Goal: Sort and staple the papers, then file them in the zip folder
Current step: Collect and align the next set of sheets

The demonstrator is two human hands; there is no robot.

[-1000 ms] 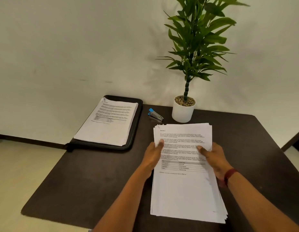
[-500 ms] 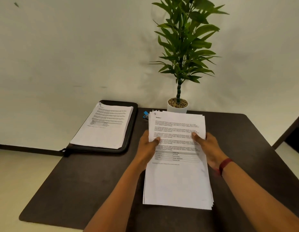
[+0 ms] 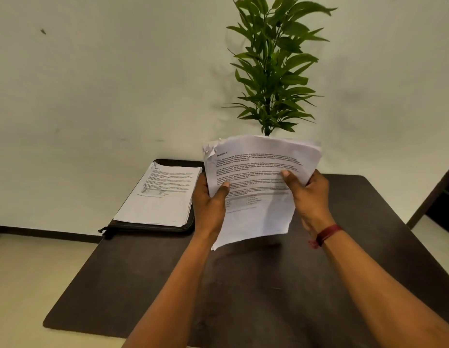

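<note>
A stack of printed white papers is lifted off the dark table and stands tilted up toward me. My left hand grips its left edge, thumb on the front page. My right hand grips the right edge the same way, a red band on its wrist. A second stack of papers lies flat on the black zip folder at the table's back left. The raised papers hide the stapler.
A green potted plant rises behind the held papers against the pale wall; its pot is hidden. The table's left edge drops to a light floor. A dark doorway shows at the far right.
Both hands have raised the stack from lying flat on the table to upright in the air. It now covers the plant pot and the stapler.
</note>
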